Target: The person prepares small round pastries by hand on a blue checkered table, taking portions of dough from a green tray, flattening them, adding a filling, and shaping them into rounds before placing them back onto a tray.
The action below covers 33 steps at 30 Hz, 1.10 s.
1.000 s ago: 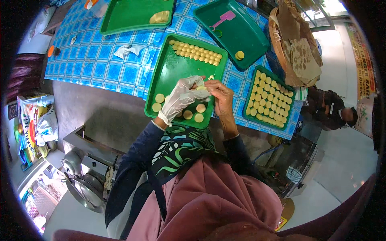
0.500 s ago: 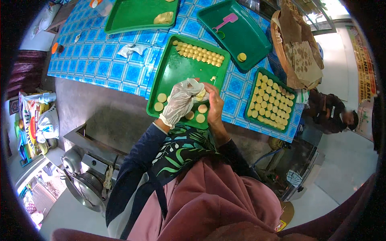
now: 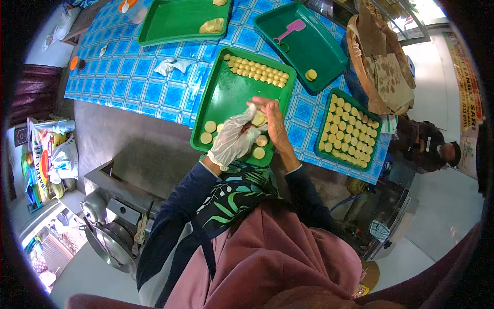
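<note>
A small piece of pale yellow dough [image 3: 258,119] sits between my hands, above the near part of a green tray [image 3: 218,95]. My left hand [image 3: 234,141], in a thin whitish glove, curls around the dough; some of its fingers are hidden. Bare and with fingers stretched out, my right hand [image 3: 275,123] lies along the dough's right side, its palm turned toward the glove. Rows of small dough balls [image 3: 260,71] line the tray's far end. Flattened dough rounds [image 3: 210,126] lie at its near end on both sides of my hands.
A dark green tray [image 3: 321,56] holds a pink scraper [image 3: 292,29], a green ring and one round. Right of it stands a tray full of dough rounds [image 3: 346,129]. Another green tray [image 3: 175,23] bears a dough lump [image 3: 212,26]. A woven basket [image 3: 381,62] stands far right.
My right hand's fingers have straightened and reach farther over the dough. The gloved hand has turned, so more of the dough shows. The view has shifted slightly.
</note>
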Available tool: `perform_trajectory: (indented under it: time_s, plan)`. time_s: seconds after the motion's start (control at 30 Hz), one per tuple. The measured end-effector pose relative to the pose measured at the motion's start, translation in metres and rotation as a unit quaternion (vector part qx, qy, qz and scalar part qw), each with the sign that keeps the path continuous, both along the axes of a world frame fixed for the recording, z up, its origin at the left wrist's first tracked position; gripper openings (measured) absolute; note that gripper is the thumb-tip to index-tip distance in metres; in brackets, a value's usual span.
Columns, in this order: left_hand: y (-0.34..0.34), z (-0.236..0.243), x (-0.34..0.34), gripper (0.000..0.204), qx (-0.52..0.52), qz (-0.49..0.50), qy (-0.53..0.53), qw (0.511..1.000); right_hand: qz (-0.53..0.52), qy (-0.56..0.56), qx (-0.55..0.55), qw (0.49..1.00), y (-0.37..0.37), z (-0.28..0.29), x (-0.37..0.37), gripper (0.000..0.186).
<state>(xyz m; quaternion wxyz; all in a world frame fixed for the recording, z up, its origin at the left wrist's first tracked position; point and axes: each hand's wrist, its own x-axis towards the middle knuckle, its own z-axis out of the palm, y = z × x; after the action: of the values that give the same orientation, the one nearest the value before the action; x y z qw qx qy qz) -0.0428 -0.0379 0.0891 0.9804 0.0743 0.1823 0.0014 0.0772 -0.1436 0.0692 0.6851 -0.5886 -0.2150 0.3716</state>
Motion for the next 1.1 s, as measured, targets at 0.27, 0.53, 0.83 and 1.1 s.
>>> perform_trajectory:
  time_s: [0.27,0.53,0.83,1.1]
  plan:
    - [0.000,-0.002,-0.007,0.032,0.585,0.026,0.061,0.808,-0.091,-0.097,-0.084,0.988,-0.020,0.017,-0.012,0.023]
    - [0.005,0.002,-0.001,0.022,0.265,0.074,0.041,0.961,-0.071,-0.178,-0.083,0.978,-0.020,0.017,-0.001,0.015]
    - [0.000,0.002,0.005,0.009,0.269,0.138,0.098,0.948,-0.016,-0.050,-0.129,0.990,-0.013,0.028,0.008,0.014]
    - [0.018,0.013,0.007,0.019,0.259,-0.009,0.152,0.954,0.056,-0.064,-0.112,0.990,-0.009,0.033,0.029,0.014]
